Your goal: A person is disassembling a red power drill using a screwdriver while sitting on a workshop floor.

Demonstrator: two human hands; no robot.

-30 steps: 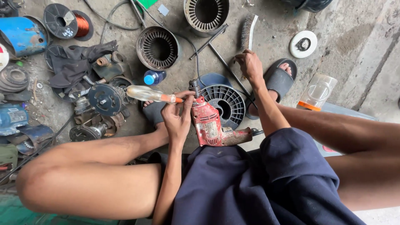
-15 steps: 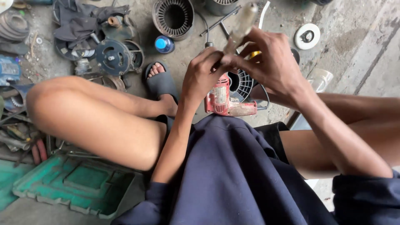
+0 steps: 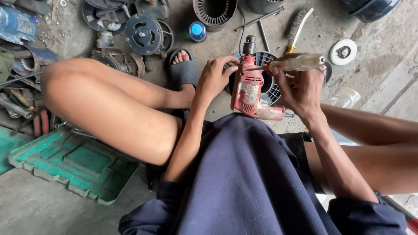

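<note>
Soft, even daylight fills the scene; nothing is harsh or burnt out. The concrete floor [image 3: 383, 82] to the right of the red drill [image 3: 247, 89] is the brightest part, pale and washed, so the light seems stronger from that side. Shadows are faint and diffuse: a dim patch lies under the bent knee [image 3: 65, 82] left of the drill, and the dark blue cloth [image 3: 244, 174] below it swallows most detail in its folds. The clear screwdriver handle [image 3: 300, 62] just right of the drill carries a mild sheen. Focus is sharp around the drill. Far from it, straight lines bow slightly and things stretch at the corners.
</note>
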